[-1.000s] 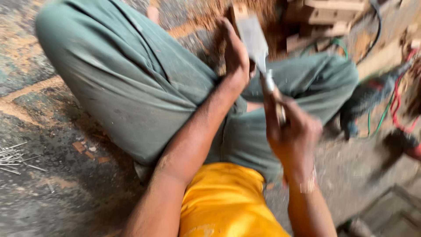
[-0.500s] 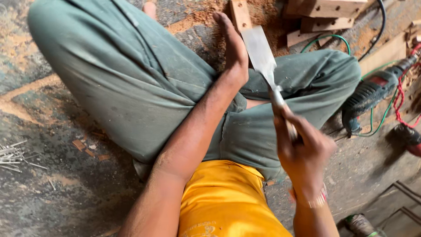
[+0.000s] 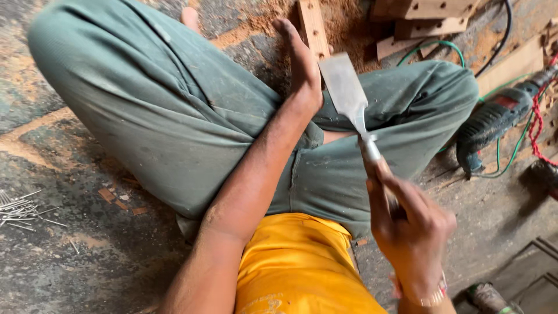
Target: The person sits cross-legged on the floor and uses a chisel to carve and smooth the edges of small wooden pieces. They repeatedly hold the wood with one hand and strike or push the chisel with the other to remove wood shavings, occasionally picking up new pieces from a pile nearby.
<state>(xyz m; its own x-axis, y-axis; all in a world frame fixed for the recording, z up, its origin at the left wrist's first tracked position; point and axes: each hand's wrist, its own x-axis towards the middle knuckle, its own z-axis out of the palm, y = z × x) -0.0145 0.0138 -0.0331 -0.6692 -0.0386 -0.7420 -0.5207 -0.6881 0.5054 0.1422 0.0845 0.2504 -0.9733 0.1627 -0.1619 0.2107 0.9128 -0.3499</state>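
I sit cross-legged on the floor in grey-green trousers and a yellow shirt. My right hand (image 3: 410,229) grips the wooden handle of a wide flat chisel (image 3: 347,96), whose metal blade points up and away over my lap. My left hand (image 3: 302,61) reaches forward between my knees, its fingers down in the sawdust next to a narrow wooden strip (image 3: 313,26) lying on the floor. Whether that hand grasps anything is hidden by its back.
A green power drill (image 3: 494,122) with green and red cords lies at the right. Wooden offcuts with holes (image 3: 427,11) lie at the top. Loose nails (image 3: 20,209) lie at the far left. Sawdust covers the floor ahead.
My right hand with the chisel has drawn down and to the right, toward me. The left hand has stayed by the wooden strip.
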